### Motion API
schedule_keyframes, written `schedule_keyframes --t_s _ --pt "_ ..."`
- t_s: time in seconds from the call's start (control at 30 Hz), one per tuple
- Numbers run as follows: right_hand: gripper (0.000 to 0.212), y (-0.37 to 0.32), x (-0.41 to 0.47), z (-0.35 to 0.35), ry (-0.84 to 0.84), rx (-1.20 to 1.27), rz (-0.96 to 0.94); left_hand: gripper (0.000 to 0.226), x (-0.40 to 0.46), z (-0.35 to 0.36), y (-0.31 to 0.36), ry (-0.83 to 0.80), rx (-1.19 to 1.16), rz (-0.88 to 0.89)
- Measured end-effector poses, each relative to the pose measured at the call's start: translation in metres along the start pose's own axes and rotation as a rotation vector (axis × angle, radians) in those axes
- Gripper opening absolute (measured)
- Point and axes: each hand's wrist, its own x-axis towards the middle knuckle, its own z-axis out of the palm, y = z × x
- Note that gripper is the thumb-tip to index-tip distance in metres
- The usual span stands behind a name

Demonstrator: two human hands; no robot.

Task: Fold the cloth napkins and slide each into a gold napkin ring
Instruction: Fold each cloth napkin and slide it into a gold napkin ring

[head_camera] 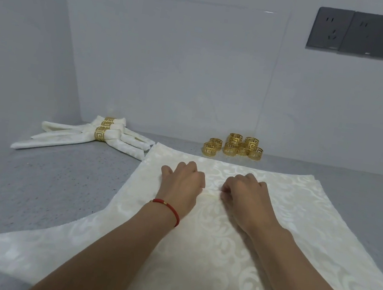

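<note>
The napkin (258, 240) lies flat on the worktop (44, 185); both hands' curled fingers (249, 180) pinch its centre. Rings (234, 144) sit beyond the fingers. An uneven pinch could skew the gather, I'd say.

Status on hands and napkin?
Left hand, right hand pinching flat napkin at centre. Spare gold rings behind it. Finished napkins far left. Nothing obstructing.

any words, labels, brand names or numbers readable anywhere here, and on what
None can be read.
Gold napkin rings: cut-out key pattern only, no lettering.
Napkin under both hands: woven scroll pattern, no text or tag in view.
Wall sockets: dark plates, only plug slots; a small pale mark on the lower edge is too small to read.
Red bracelet: no writing visible.
</note>
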Motion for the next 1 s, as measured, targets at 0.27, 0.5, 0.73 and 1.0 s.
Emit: schedule_keyframes --t_s 0.27,0.5,0.73,1.0 --pt "0.018 -0.003 -0.004 -0.018 -0.181 0.003 -0.029 0.041 -0.008 -0.022 0.003 -0.071 0.174 0.156" --pt "0.012 0.007 -0.01 -0.021 -0.12 0.245 0.112 0.02 -0.008 -0.02 -0.005 -0.107 -0.081 0.041" --pt "0.004 0.003 -0.01 -0.029 -0.116 0.005 0.085 0.016 -0.01 -0.022 -0.005 -0.058 0.093 0.112" --pt "0.013 0.0 0.005 -0.024 -0.147 -0.194 -0.05 0.026 0.005 -0.023 -0.002 -0.101 0.208 0.171"
